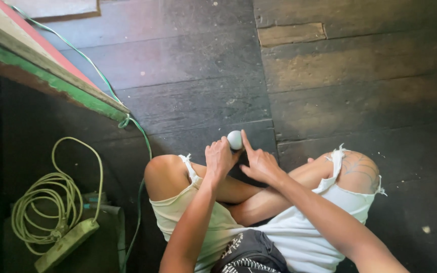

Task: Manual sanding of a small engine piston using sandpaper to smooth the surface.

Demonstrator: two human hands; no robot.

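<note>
- While the person sits cross-legged on the dark plank floor, the left hand is curled around a small white ball-shaped object, its fingers closed on the lower side.
- The right hand sits just beside it, index finger stretched out and touching the ball's right edge; the other fingers are loosely bent and hold nothing.
- That white ball is held above the floor, just ahead of the crossed shins and between the two knees.
- Pale torn shorts cover the thighs, frayed at the knees.
- To the left, a coiled yellowish cable lies with a pale green power strip.
- A thin green wire runs down from a board with green and red painted edges.
</note>
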